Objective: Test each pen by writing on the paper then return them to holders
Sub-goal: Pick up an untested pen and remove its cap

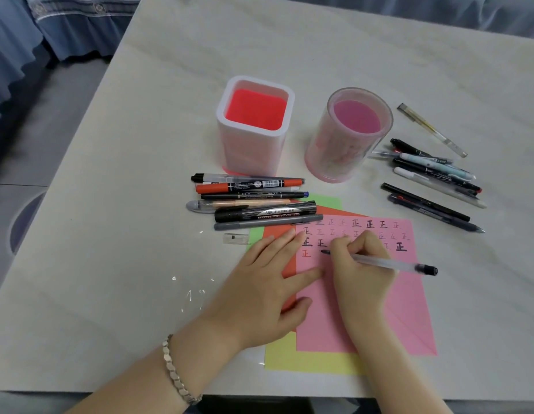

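Note:
My right hand [360,270] grips a clear pen with a black cap on its back end [400,265], and the tip touches the pink paper [364,318] beside rows of written characters. Flat on the paper stack lies my left hand [267,288], fingers spread, holding the sheets down. Two holders stand behind the paper with no pens in them: a square white one with a red inside [254,127] and a round clear pink one [348,135].
Several markers and pens [254,201] lie in a pile left of the paper, with a small clear cap [236,238] nearby. More pens [433,180] are scattered to the right of the round holder. Yellow, green and orange sheets lie under the pink one.

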Available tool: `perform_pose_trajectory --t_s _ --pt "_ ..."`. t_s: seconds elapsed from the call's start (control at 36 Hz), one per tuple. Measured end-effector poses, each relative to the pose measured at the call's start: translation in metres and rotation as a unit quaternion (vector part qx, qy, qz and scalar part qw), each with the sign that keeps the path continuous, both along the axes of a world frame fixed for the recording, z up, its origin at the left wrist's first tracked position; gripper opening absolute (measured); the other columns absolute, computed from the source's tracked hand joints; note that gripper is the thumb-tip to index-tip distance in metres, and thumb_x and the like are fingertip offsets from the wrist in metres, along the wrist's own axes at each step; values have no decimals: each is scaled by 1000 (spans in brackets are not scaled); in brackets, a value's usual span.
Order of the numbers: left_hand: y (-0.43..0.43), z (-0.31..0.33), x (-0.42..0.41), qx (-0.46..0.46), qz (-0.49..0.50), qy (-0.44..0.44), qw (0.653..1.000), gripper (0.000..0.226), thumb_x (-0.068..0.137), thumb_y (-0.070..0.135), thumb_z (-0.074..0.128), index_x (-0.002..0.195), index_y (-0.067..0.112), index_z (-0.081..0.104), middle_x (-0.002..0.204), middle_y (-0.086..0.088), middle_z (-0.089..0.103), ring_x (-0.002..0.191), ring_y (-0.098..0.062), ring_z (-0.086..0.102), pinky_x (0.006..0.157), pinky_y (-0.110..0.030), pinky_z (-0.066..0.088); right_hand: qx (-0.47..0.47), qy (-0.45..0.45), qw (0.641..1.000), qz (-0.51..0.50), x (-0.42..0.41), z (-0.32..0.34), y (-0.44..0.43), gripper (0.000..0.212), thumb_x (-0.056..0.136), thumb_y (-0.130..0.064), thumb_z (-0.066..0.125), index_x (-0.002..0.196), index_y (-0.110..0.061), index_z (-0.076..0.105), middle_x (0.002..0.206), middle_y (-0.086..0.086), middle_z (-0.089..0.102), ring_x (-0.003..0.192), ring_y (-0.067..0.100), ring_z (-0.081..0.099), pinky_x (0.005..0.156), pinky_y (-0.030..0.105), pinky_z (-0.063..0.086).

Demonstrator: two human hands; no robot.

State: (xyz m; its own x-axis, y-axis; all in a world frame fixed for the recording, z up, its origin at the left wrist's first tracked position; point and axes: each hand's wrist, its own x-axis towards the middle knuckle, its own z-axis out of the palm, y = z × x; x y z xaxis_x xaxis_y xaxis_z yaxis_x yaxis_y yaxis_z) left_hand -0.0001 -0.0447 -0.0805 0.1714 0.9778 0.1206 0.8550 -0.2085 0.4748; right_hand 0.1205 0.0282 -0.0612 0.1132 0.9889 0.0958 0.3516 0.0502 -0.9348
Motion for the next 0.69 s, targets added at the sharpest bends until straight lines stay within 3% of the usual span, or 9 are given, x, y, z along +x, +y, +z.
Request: perform_pose_trajectory --t_s 0.11,0.28,0.5,0.61,0.69 --pt "0 0 0 1 0 0 1000 41 83 39 48 121 31 62 141 -13 45 137 -24 28 110 -40 21 -4 2 1000 0 2 0 1 42 76 1 59 49 -14 30 39 -10 36 42 2 34 45 11 29" --pt "0 1 0 -1 -2 5 1000 41 84 40 48 122 31 62 142 -14 43 138 -23 26 112 -38 18 -14 -2 1000 -2 3 -1 1 42 71 8 57 48 -14 30 38 -9 35 42 2 34 45 11 29" --pt "0 2 0 2 0 -5 1000 41 82 39 49 120 31 62 141 -14 44 137 -24 28 111 -38 18 -35 75 997 -1 9 4 5 34 80 -13 69 57 -17 43 45 -11 46 43 1 40 47 12 32" --pt "-1 1 0 4 -3 -2 1000 39 83 39 49 119 31 63 142 -15 43 137 -25 29 111 -38 19 -87 46 993 73 24 13 4 23 77 -13 72 65 -16 52 61 3 59 51 3 51 52 10 39" --pt "-1 0 -1 10 -11 -7 1000 36 84 38 50 116 31 64 142 -16 43 137 -26 30 111 -38 19 -123 38 984 127 37 19 4 22 77 0 69 75 -19 58 71 8 69 69 19 64 68 29 50"
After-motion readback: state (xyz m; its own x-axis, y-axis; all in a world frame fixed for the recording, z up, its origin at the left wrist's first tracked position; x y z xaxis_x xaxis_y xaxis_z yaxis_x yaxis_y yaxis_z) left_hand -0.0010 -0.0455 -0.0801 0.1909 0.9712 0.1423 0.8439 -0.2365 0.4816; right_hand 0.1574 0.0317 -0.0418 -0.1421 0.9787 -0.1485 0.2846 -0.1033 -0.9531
